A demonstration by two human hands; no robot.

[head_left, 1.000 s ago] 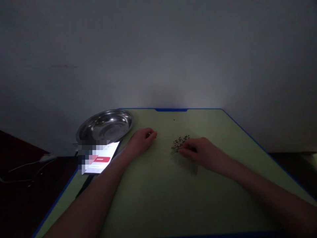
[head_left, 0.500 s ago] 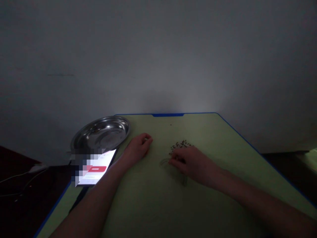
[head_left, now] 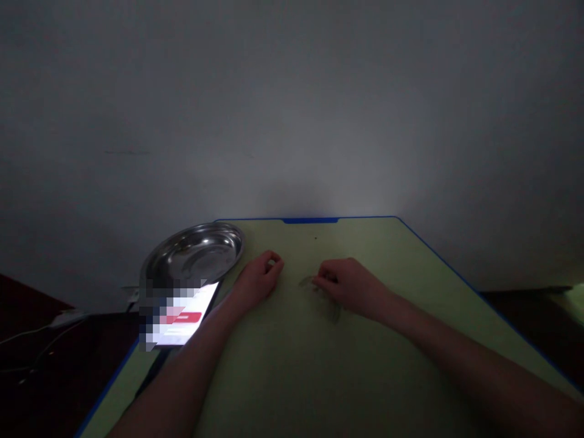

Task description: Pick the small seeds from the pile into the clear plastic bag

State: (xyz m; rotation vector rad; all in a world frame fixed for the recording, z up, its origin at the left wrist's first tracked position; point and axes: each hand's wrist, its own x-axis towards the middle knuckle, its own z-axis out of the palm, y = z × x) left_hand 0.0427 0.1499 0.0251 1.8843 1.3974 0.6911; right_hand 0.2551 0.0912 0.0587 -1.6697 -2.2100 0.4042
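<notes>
My right hand [head_left: 344, 281] is low over the middle of the table, thumb and fingertips pinched together. Whatever they hold is too small or dark to name. Just left of those fingertips is a faint, pale, see-through shape [head_left: 305, 281], whose kind I cannot make out. My left hand [head_left: 262, 277] rests on the table nearer the basin, its fingers curled towards the thumb; a small pale spot shows between them, not clear enough to name. A single dark speck [head_left: 315, 238] lies beyond both hands.
A shiny metal basin [head_left: 150, 267] stands at the table's left edge. Below it lies a phone [head_left: 182, 331] with a lit screen, close to my left forearm. The pale green table [head_left: 283, 377] has a blue rim and meets a grey wall. White cables [head_left: 68, 317] run at the lower left.
My right hand has come to cover the spot where a scatter of small dark grains was visible; they are hidden now. The left hand stays nearly in place. The whole view has shifted slightly.
</notes>
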